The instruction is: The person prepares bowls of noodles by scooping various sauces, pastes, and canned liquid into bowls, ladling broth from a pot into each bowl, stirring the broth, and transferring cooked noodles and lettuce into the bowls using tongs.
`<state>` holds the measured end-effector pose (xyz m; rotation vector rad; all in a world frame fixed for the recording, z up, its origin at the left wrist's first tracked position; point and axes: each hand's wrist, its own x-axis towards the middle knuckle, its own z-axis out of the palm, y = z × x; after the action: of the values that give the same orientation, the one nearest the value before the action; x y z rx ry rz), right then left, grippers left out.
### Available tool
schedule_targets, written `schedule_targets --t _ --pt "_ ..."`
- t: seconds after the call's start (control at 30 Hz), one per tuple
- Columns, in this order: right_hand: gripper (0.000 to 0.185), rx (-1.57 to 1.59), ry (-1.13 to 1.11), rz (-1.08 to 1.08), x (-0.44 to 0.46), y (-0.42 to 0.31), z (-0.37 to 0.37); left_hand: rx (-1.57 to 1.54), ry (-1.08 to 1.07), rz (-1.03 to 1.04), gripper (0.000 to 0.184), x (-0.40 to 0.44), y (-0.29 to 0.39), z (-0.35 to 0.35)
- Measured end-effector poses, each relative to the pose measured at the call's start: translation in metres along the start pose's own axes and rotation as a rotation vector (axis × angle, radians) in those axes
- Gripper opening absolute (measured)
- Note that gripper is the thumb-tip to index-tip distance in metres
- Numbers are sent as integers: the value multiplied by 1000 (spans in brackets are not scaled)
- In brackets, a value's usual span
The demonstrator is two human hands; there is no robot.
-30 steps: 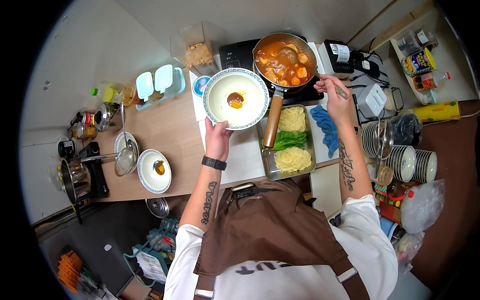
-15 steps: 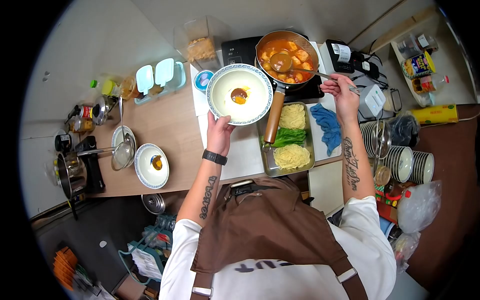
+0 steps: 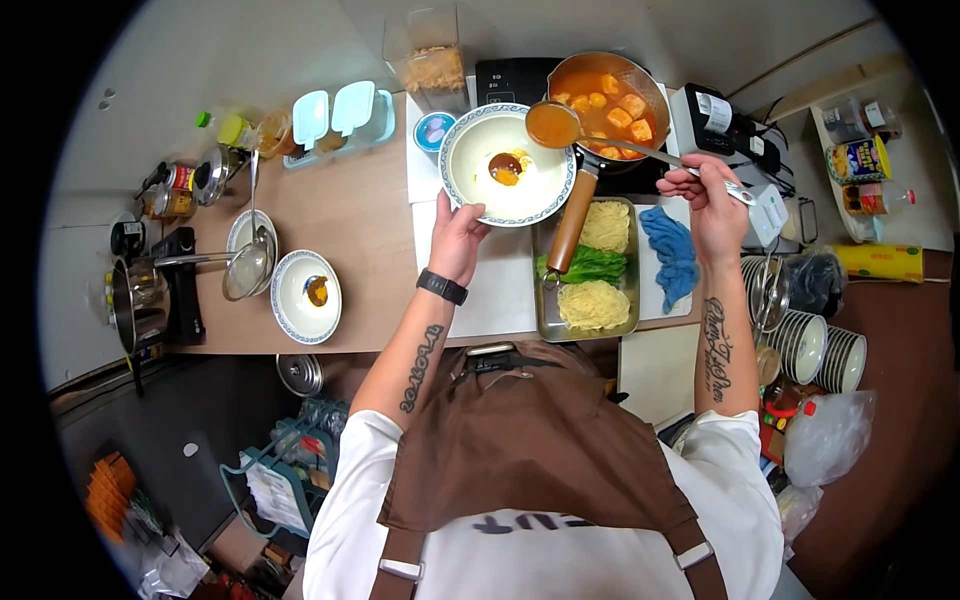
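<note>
My left hand (image 3: 458, 236) grips the near rim of a patterned bowl (image 3: 470, 185) with brown and orange seasoning at its bottom. Between the bowl and the pan, a ladle (image 3: 553, 125) full of orange-brown broth hangs over the bowl's right rim. My right hand (image 3: 712, 205) is closed around the ladle's handle. Behind the ladle, the pan (image 3: 655, 85) of red-orange soup with chunks stands on a black cooker, its wooden handle (image 3: 573, 222) pointing toward me. Below it, a metal tray (image 3: 545, 322) holds two noodle portions (image 3: 594, 305) with green leaves (image 3: 590, 265) between them.
A second seasoned bowl (image 3: 290, 325) and a strainer (image 3: 247, 272) over another bowl are at the left. Lidded blue containers (image 3: 355, 108) stand at the back. A blue cloth (image 3: 670, 255) lies right of the tray, with stacked bowls (image 3: 800, 340) farther right.
The ladle has risen out of the soup with broth in it and moved left to the bowl's rim. My left hand still holds the bowl.
</note>
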<state>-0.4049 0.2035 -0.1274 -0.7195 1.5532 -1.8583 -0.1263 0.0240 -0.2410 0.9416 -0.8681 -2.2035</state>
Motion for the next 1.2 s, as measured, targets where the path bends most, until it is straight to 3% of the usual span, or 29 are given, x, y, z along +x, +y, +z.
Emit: schedule_targets --t 0.2,0.33,0.47,0.6,0.73,0.87,1.2 --pt "29 -51 -128 43 -11 12 17 -3 -12 9 62 -1 4 5" --pt "27 -160 -282 -50 -22 13 18 -8 -12 13 62 1 5 4" --pt "19 -519 -442 -334 -31 -8 16 -12 -13 15 62 2 5 3" --pt "21 -685 -352 -530 -33 -17 9 -7 -10 15 62 1 9 6" --pt "17 -663 -137 -329 -17 -5 -5 -6 2 21 56 0 6 5" --pt "19 -561 -75 -179 -5 15 -17 0 -2 19 54 0 5 4" --pt "27 -160 157 -35 21 47 -43 8 4 19 55 0 4 6"
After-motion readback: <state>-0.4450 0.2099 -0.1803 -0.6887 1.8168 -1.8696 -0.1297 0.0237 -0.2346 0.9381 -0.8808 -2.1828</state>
